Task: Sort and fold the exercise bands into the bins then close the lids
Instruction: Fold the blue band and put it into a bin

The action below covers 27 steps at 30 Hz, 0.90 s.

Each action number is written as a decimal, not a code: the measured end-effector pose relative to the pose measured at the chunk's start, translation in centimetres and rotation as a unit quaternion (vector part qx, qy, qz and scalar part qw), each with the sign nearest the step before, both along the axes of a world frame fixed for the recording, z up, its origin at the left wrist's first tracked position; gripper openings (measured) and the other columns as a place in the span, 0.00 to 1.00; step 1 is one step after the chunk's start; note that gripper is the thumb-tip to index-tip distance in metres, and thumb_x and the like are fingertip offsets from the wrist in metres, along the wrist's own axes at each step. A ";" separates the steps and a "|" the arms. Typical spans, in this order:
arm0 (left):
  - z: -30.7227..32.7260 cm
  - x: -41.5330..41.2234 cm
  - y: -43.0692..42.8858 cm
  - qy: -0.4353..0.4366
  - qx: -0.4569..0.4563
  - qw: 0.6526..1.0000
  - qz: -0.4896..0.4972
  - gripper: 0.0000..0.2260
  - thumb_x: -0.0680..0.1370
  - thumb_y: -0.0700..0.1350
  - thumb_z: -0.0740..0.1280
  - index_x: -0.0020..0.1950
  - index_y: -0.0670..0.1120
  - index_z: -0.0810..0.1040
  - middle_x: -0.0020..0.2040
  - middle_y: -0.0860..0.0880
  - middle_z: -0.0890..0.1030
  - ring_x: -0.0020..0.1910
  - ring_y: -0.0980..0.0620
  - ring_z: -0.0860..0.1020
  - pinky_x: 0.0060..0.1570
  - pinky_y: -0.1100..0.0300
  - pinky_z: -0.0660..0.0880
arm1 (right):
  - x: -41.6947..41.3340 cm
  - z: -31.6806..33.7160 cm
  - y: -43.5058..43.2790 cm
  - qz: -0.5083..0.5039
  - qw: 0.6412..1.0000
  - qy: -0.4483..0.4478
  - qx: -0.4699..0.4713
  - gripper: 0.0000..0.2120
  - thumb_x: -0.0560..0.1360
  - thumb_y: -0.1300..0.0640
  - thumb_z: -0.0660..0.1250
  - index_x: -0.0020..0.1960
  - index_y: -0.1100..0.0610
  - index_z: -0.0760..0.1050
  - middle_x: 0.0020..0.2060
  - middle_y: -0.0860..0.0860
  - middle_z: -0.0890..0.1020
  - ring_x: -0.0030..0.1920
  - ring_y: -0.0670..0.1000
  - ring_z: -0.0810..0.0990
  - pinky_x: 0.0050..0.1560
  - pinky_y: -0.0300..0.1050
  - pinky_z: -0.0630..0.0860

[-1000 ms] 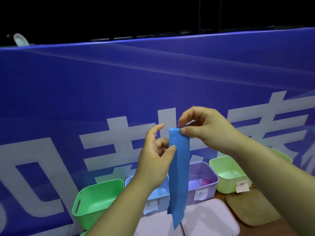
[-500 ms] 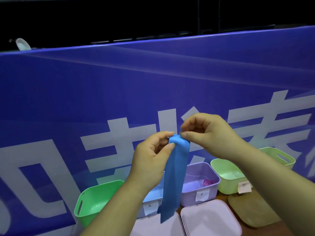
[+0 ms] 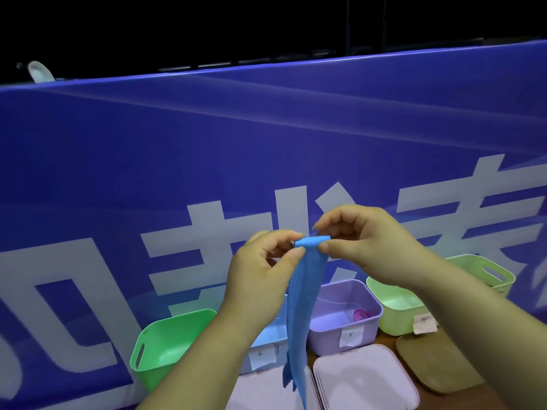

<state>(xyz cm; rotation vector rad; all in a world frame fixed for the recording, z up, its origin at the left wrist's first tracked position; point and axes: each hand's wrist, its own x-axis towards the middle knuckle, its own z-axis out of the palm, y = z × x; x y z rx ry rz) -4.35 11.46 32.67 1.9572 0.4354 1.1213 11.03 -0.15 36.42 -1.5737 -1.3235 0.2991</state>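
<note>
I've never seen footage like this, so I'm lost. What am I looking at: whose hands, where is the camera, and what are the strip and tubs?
No machine: a person wears a camera on the head, so you look down at their hands. The left hand and right hand each pinch the top of a blue band, hanging down. Below stand open bins: a green bin, a blue bin, a purple bin with a pink roll inside, and a light green bin. In front lie pink lids and a tan lid. Behind is a blue banner.

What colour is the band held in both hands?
Blue band, plain, clearest in the head view.
</note>
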 end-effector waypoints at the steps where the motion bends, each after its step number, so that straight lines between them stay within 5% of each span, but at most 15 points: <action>1: 0.0 0.1 0.1 0.004 0.014 1.000 0.010 0.11 0.77 0.42 0.72 0.49 0.61 0.82 0.48 0.57 0.79 0.47 0.59 0.80 0.45 0.68 0.78 | 0.0 0.0 0.0 -0.001 1.000 0.006 0.001 0.10 0.73 0.62 0.73 0.51 0.52 0.81 0.43 0.48 0.86 0.46 0.48 0.86 0.50 0.45 0.83; 6: -0.3 0.1 -0.3 0.018 -0.003 0.999 -0.031 0.10 0.79 0.42 0.69 0.53 0.58 0.79 0.48 0.58 0.82 0.49 0.56 0.81 0.48 0.64 0.80 | 0.0 -0.4 -0.4 0.003 1.000 0.028 -0.005 0.07 0.74 0.60 0.73 0.50 0.51 0.81 0.39 0.46 0.85 0.41 0.44 0.84 0.46 0.39 0.81; 9: -0.6 0.3 -0.6 0.025 0.008 0.999 -0.042 0.13 0.80 0.43 0.68 0.56 0.61 0.74 0.45 0.56 0.80 0.46 0.53 0.80 0.46 0.58 0.80 | 0.3 -0.7 -0.8 0.009 0.997 0.071 -0.004 0.06 0.75 0.60 0.72 0.51 0.52 0.81 0.39 0.51 0.85 0.42 0.49 0.84 0.49 0.46 0.83; 17: -0.6 1.5 -2.4 0.047 0.066 0.995 -0.048 0.10 0.82 0.43 0.65 0.54 0.60 0.76 0.44 0.61 0.78 0.45 0.56 0.77 0.44 0.67 0.76 | 1.7 -1.9 -1.8 0.017 0.977 0.213 -0.003 0.08 0.75 0.62 0.71 0.48 0.50 0.83 0.45 0.60 0.83 0.47 0.61 0.83 0.54 0.52 0.82; 27: -0.6 4.3 -4.9 0.039 -0.014 0.998 -0.053 0.13 0.76 0.39 0.73 0.53 0.58 0.82 0.47 0.61 0.84 0.48 0.57 0.82 0.49 0.66 0.79 | 4.2 -1.8 -4.8 0.014 0.962 0.271 -0.007 0.06 0.74 0.65 0.71 0.50 0.58 0.82 0.40 0.55 0.83 0.42 0.53 0.82 0.44 0.42 0.81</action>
